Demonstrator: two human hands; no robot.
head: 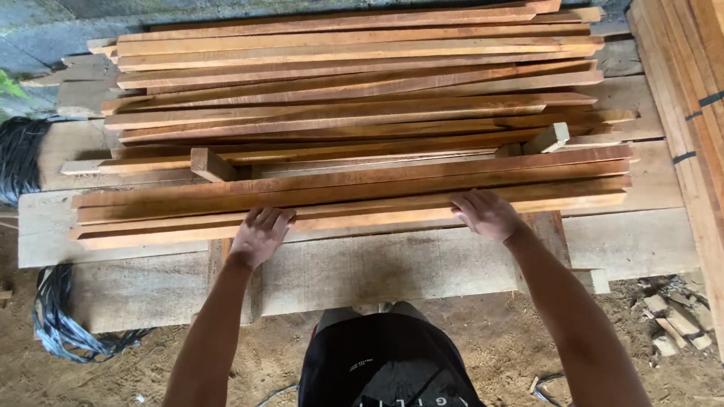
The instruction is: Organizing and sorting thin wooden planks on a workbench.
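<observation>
2 hands, left hand (259,236) and right hand (486,215), lie flat with fingers spread on the nearest long reddish-brown sawn wooden slat (351,215); beyond them, 2 short pale wooden spacer blocks (211,164) separate rough stacked slats.

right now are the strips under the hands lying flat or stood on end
Lying flat: the front strips run sideways across the grey planks, both hands pressing on them.

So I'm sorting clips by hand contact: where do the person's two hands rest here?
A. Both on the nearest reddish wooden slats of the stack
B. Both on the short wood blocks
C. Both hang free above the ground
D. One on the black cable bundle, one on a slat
A: the left hand and the right hand both lie palm-down on the nearest wooden slats at the front of the stack.
</observation>
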